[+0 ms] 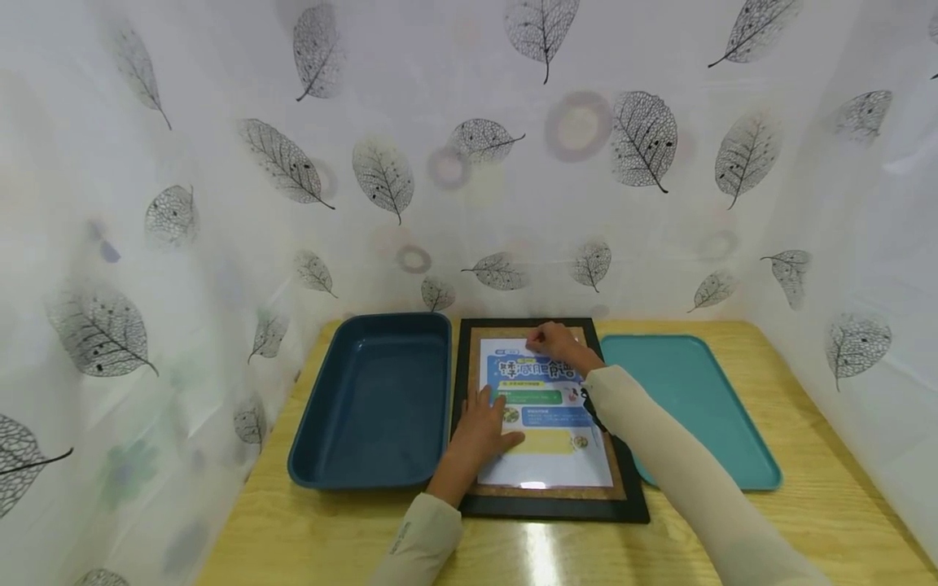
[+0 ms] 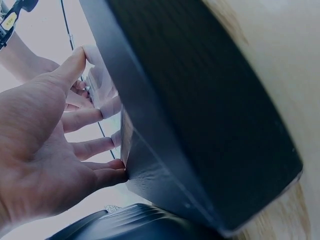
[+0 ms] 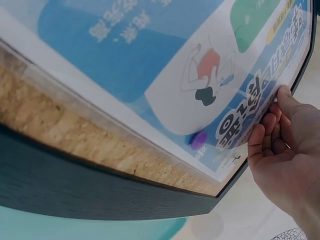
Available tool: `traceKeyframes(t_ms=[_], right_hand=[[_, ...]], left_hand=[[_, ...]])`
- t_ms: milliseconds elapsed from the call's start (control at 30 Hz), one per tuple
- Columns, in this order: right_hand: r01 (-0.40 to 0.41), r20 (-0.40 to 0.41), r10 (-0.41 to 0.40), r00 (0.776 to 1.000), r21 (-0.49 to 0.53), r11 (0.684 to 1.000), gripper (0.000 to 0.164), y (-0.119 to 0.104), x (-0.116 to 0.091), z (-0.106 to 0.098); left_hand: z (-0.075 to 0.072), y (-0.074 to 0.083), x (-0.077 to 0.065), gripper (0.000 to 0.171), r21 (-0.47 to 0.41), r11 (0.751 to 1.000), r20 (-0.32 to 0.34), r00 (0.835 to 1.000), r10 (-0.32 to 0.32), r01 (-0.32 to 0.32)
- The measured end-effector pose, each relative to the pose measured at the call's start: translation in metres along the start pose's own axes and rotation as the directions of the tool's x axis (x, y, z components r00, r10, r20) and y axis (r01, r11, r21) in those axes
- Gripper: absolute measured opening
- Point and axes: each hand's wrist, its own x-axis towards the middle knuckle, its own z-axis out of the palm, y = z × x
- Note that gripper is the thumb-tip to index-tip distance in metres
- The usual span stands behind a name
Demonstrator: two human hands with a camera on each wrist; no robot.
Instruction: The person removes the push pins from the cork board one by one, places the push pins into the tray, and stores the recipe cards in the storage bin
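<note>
A printed poster [image 1: 545, 464] with a glossy clear surface lies on a cork board [image 1: 619, 480] with a black frame [image 1: 564, 510]. My left hand [image 1: 479, 435] rests on its left side, fingers spread; in the left wrist view, the left hand's fingertips [image 2: 120, 164] touch the surface beside the thick frame. At the poster's top edge, my right hand [image 1: 558, 342] has curled fingers with the thumb [image 3: 286, 97] against the sheet. Whether something small sits between those fingertips is hidden. A round purple pin-like head [image 3: 199, 140] shows near one poster corner in the right wrist view.
A deep dark blue tray [image 1: 374, 407] stands left of the board, close to its frame. To the right lies a shallow teal tray [image 1: 689, 407], partly under my right forearm. A leaf-patterned curtain [image 1: 498, 203] surrounds the wooden table [image 1: 828, 480] at the back and sides.
</note>
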Motion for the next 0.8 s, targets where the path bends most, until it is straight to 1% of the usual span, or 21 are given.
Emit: traceKeyframes(t_ms=[100, 167, 200, 367, 500, 800], right_hand=[[0.010, 0.010, -0.010, 1.000, 0.002, 1.000, 0.018, -0.0001, -0.0012, -0.0009], [0.017, 0.002, -0.017, 1.000, 0.002, 1.000, 0.018, 0.0000, -0.0020, -0.0006], [0.010, 0.003, -0.010, 1.000, 0.008, 1.000, 0.018, 0.0009, -0.0011, 0.0000], [0.025, -0.010, -0.025, 1.000, -0.027, 0.999, 0.020, 0.0031, 0.0020, 0.0020], [0.039, -0.017, -0.039, 0.999, -0.030, 0.999, 0.020, 0.0027, 0.0011, 0.0023], [0.076, -0.024, -0.077, 0.997, -0.031, 0.997, 0.017, 0.0012, -0.0052, 0.0004]], left_hand=[[-0.0005, 0.0009, -0.0007, 0.079, -0.009, 1.000, 0.003, 1.000, -0.003, 0.003], [-0.0012, 0.0013, -0.0011, 0.079, -0.009, 1.000, 0.006, 1.000, -0.006, 0.006], [-0.0013, 0.0016, -0.0010, 0.079, -0.007, 1.000, 0.007, 1.000, -0.007, 0.007], [-0.0027, 0.0020, -0.0018, 0.079, -0.003, 1.000, 0.001, 1.000, -0.003, 0.003], [-0.0030, 0.0016, -0.0022, 0.079, -0.009, 1.000, 0.001, 1.000, -0.007, 0.007], [0.0010, -0.0007, -0.0005, 0.079, -0.003, 1.000, -0.002, 1.000, 0.000, 0.000]])
